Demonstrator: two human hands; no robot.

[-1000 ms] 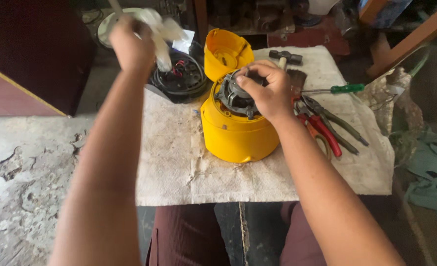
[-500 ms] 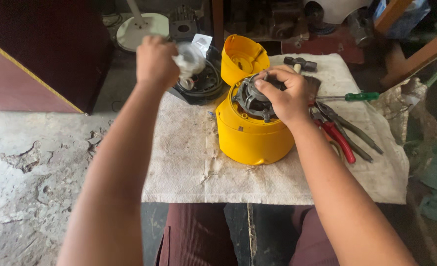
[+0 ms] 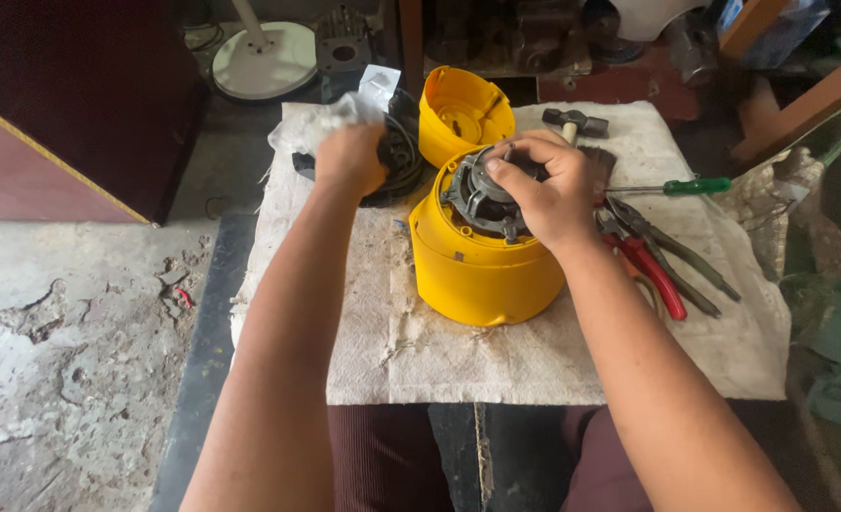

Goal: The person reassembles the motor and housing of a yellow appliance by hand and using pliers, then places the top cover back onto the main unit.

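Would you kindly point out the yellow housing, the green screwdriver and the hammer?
Yellow housing (image 3: 477,275): head view, on its front wall.
Green screwdriver (image 3: 695,186): head view, on its green handle.
Hammer (image 3: 577,121): head view, on its dark metal head.

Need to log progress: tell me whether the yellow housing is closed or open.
Open: the yellow housing shows its grey motor on top; its yellow cover lies apart behind.

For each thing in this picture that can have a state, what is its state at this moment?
left hand: closed around a white cloth, above the table's far left.
right hand: resting on the grey motor, fingers gripping it.
yellow housing: upright, open on top, motor inside.
yellow cover: taken off, lying behind the housing.
red-handled pliers: lying flat on the table.
green screwdriver: lying flat, unused.
hammer: lying flat.
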